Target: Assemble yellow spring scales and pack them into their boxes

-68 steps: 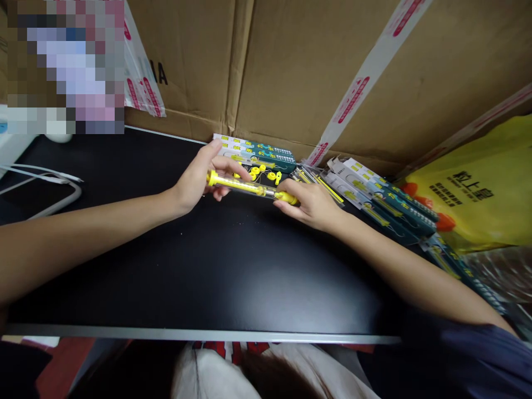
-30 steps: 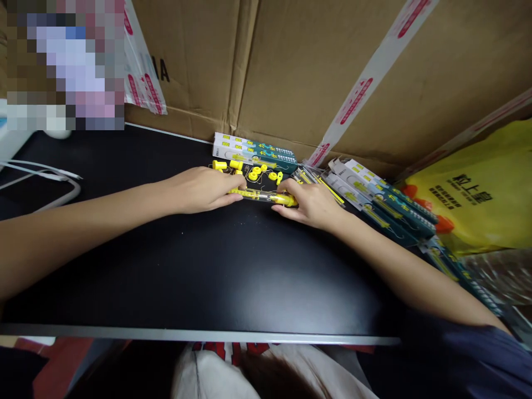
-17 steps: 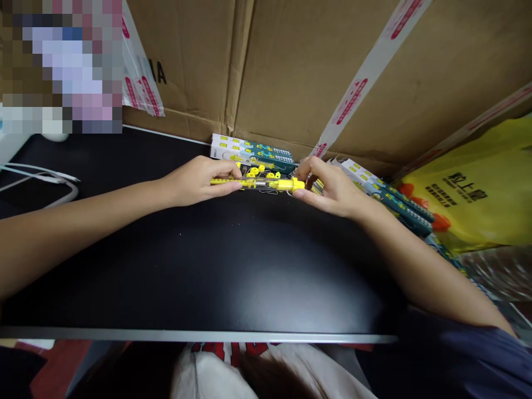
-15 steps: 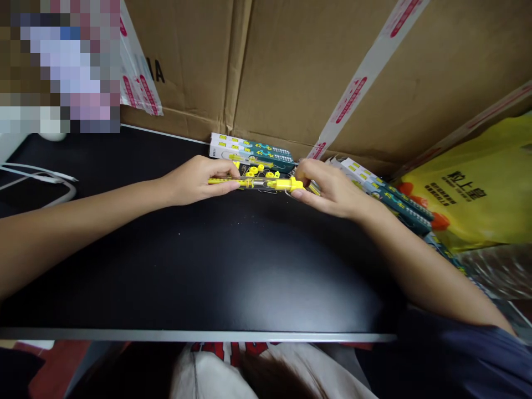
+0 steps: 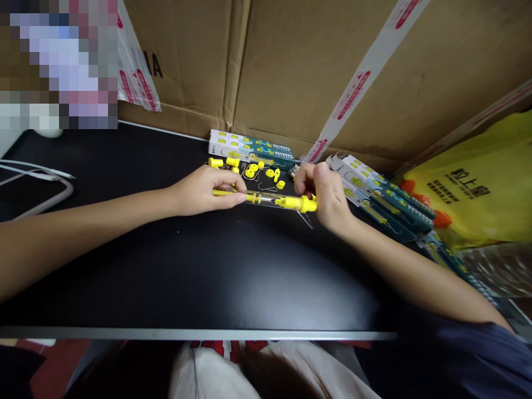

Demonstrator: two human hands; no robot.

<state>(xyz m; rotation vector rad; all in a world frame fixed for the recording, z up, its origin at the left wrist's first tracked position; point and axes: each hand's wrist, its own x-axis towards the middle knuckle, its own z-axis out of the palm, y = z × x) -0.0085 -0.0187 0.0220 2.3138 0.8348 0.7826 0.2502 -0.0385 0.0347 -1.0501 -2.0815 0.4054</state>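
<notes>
White shirt [image 5: 216, 374]: at the bottom edge, with red print, partly hidden by dark hair.
Black table [image 5: 208, 277]: spreads across the view behind its pale near edge, with a bright patch of light on its surface.
Clear tube [image 5: 266, 198]: lies crosswise between the two hands, above the black table, sloping slightly down towards the right. Yellow and metal pieces show inside.
Yellow cap [image 5: 305, 204]: at the tube's right end, just beside the right hand. A thin wire hook [image 5: 306, 219] sticks out below it.
Left hand [image 5: 210, 191]: pinches the left part of the clear tube between thumb and fingers.
Right hand [image 5: 328, 194]: fingers curled, thumb raised. Whether it grips the yellow cap or anything else cannot be told.
White cable [image 5: 62, 191]: loops at the far left of the black table.
Small yellow parts [image 5: 249, 173]: scattered just behind the clear tube, with loose wire pieces [image 5: 267, 188] among them.
Printed boxes: one group [image 5: 251, 149] lies behind the small yellow parts; another [image 5: 380, 197] slants away behind the right forearm.
Yellow bag [image 5: 465, 183]: at the right, beyond the slanting boxes, printed in black, with orange shapes at its left side.
Cardboard [image 5: 286, 72]: stands upright along the back, crossed by white tape [image 5: 353, 94] with red labels.
</notes>
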